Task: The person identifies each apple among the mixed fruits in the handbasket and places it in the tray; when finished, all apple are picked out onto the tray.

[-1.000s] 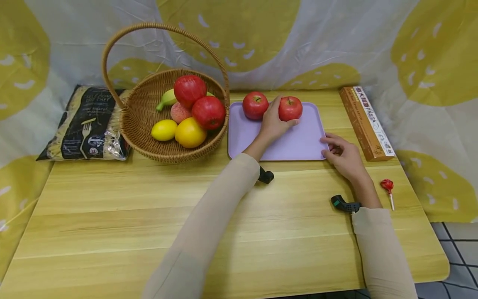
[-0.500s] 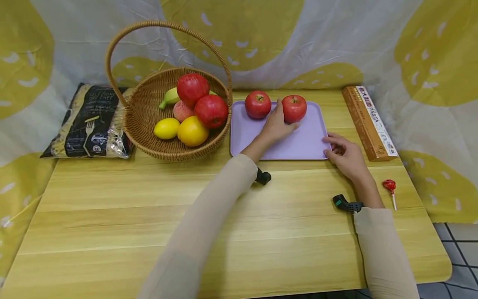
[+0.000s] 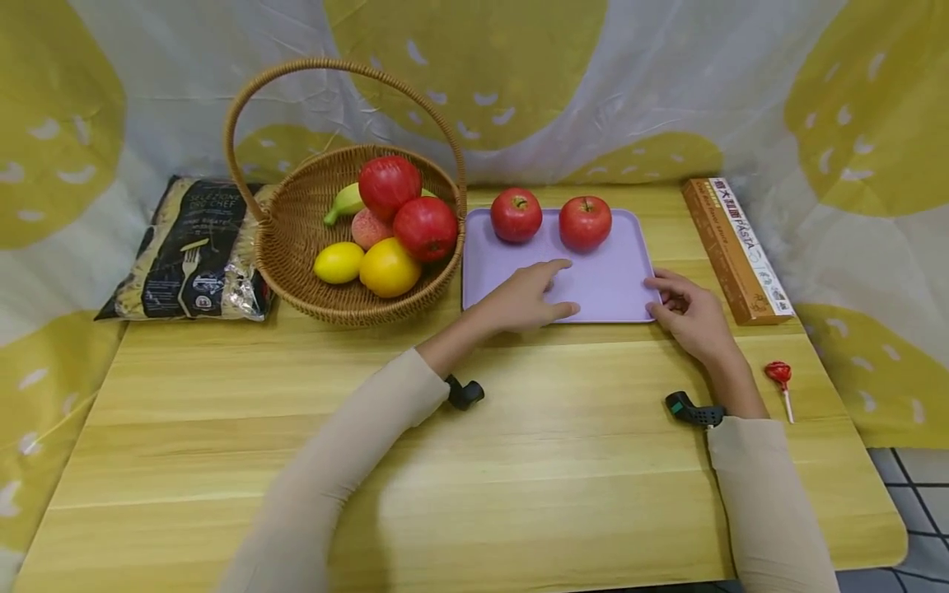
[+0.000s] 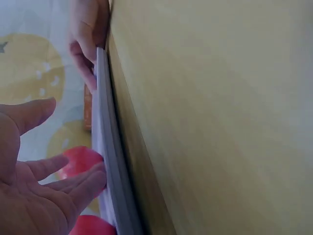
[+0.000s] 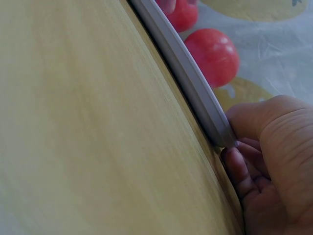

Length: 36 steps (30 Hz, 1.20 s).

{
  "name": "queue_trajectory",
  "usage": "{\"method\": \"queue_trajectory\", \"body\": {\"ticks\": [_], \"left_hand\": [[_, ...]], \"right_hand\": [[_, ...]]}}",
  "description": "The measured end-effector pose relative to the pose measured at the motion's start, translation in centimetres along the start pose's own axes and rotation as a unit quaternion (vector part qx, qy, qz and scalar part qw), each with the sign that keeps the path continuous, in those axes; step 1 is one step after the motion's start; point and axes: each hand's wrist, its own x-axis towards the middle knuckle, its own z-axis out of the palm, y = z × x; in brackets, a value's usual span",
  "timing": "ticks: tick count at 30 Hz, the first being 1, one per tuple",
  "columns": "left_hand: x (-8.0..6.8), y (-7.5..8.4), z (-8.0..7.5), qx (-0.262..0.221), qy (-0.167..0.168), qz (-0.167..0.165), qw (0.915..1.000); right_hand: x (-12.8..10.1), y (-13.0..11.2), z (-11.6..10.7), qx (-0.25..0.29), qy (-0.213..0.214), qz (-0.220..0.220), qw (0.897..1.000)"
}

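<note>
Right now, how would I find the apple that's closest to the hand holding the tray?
Look for the flat lilac plastic tray beside the big woven wicker basket. Two round red apples sit along its far edge. You want the right-hand red apple, the one farther from the basket and nearer the long orange pasta box.

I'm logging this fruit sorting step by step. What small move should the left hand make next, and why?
Probably reach left to the wicker basket for another red apple. The left hand hovers open and empty over the purple tray, two apples already sit at its far edge, and the right hand steadies the tray's corner.
</note>
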Motion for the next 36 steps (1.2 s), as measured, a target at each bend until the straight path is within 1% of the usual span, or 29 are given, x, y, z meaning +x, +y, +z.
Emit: {"method": "queue_trajectory", "body": {"ticks": [2,5,7,9,13,15,18,20,22,23,27,29,33,36], "left_hand": [[-1.5,0.0,-0.4,-0.030,0.002,0.016,0.9994],[-3.8,0.0,-1.3,-0.074,0.015,0.045,0.9962],[-5.5,0.0,-2.3,-0.095,0.030,0.060,0.9932],[-7.2,-0.1,-3.3,-0.103,0.053,0.070,0.9908],[-10.3,-0.4,-5.4,-0.113,0.102,0.070,0.9858],[-12.0,0.3,-6.8,-0.126,0.118,0.063,0.9829],[-14.1,1.3,-9.0,-0.152,0.148,0.055,0.9757],[-15.4,1.8,-10.4,-0.151,0.168,0.043,0.9732],[-16.1,1.0,-11.5,-0.142,0.193,0.029,0.9705],[-16.3,0.5,-11.9,-0.134,0.203,0.018,0.9699],[-16.6,-1.7,-13.5,-0.089,0.232,-0.032,0.9682],[-16.6,-2.7,-14.2,-0.068,0.237,-0.055,0.9675],[-16.3,-3.6,-15.7,-0.041,0.241,-0.093,0.9652],[-15.9,-4.1,-16.7,-0.042,0.234,-0.121,0.9638]], "right_hand": [[0.0,0.0,0.0,0.000,-0.001,-0.002,1.000],[-0.1,-0.1,0.0,0.001,-0.002,-0.004,1.000],[0.0,-0.1,0.0,0.000,-0.002,-0.004,1.000],[0.0,-0.2,0.0,0.001,-0.002,-0.004,1.000],[0.1,-0.1,-0.1,-0.002,0.000,-0.006,1.000],[0.3,0.1,-0.1,-0.002,0.001,-0.004,1.000],[0.3,0.2,-0.1,0.000,0.002,-0.003,1.000],[0.2,0.3,0.0,0.001,0.001,-0.002,1.000],[0.1,0.2,0.1,0.001,0.000,-0.002,1.000],[0.0,0.2,0.1,0.000,0.000,-0.001,1.000],[0.0,0.2,0.1,0.001,0.001,-0.002,1.000],[0.1,0.2,0.1,0.005,0.001,-0.003,1.000],[0.2,0.2,0.2,0.004,0.000,0.000,1.000],[0.1,0.2,0.2,-0.002,-0.001,0.006,1.000]]}}
